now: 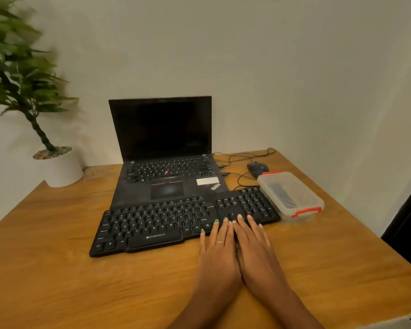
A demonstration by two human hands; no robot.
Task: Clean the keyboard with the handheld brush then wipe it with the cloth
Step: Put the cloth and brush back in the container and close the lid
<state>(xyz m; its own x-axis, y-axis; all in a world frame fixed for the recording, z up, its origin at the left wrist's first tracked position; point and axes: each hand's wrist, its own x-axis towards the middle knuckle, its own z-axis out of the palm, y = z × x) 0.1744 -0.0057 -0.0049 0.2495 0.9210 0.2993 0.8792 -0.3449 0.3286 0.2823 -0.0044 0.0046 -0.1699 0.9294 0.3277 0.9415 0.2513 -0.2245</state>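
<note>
A black external keyboard [157,224] lies slanted on the wooden table [57,269], in front of an open laptop. My left hand [217,252] and my right hand [254,250] lie flat side by side, palms down, fingertips resting on the keyboard's right lower keys. Neither hand holds anything. A clear plastic box with red clips [291,197] stands closed just right of the keyboard; a dark long object shows through its lid, and I cannot tell what it is. No cloth is in view.
The black laptop [164,162] stands open with a dark screen behind the keyboard. A black mouse [258,167] and cables lie behind the box. A potted plant in a white pot [59,167] stands at the back left corner. The table's right edge runs close to the box.
</note>
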